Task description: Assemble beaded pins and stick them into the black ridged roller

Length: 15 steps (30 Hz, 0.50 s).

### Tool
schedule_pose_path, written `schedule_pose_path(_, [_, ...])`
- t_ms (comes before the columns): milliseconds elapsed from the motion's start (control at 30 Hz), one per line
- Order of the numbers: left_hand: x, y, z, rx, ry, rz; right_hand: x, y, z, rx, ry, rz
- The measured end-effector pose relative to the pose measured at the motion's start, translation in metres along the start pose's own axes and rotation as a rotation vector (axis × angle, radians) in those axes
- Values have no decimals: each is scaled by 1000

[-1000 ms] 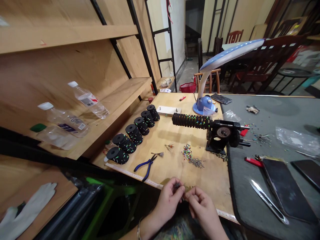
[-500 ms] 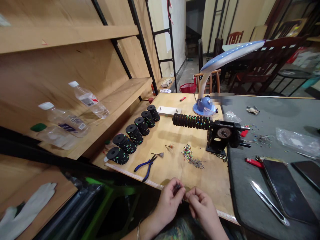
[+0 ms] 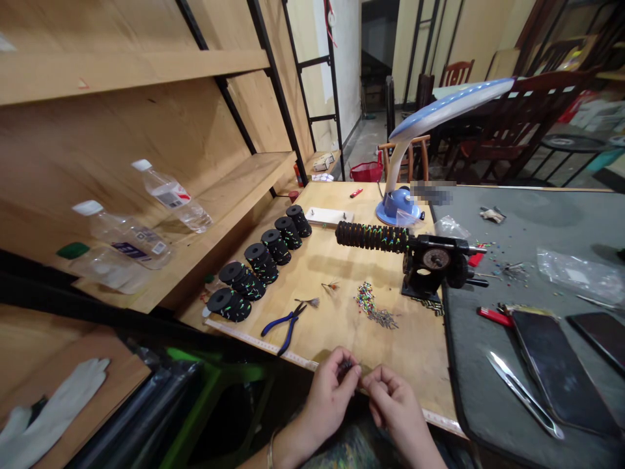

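Left fingers (image 3: 333,359) pinched narrow on what looks like a small dark tuft (image 3: 346,369), right fingers (image 3: 377,376) just beside it.

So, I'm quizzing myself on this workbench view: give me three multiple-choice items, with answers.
1. Where do the blue-handled pliers lie?
A on the grey mat; B on the wooden board by the tape measure; C on the shelf

2. How many black spools stand in the row?
A four; B six; C nine

3. What is the left hand doing?
A pinching a small dark tuft; B holding the pliers; C lying flat

Answers: B, they rest on bare wood beside the tape; B, the row counts six; A, its fingertips close on the tuft.
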<state>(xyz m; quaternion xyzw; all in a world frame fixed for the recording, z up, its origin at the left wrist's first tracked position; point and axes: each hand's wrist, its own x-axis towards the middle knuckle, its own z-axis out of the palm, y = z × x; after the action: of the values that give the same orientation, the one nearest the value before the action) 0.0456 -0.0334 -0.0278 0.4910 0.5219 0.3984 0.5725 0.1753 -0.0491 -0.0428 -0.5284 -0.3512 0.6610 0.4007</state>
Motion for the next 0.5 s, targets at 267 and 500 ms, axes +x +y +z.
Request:
schedule_pose_path(267, [-3, 4, -2, 248, 34, 126, 2, -1, 0, 16, 8, 26])
schedule_pose_path(500, [-5, 6, -3, 302, 42, 182, 1, -3, -1, 13, 7, -1])
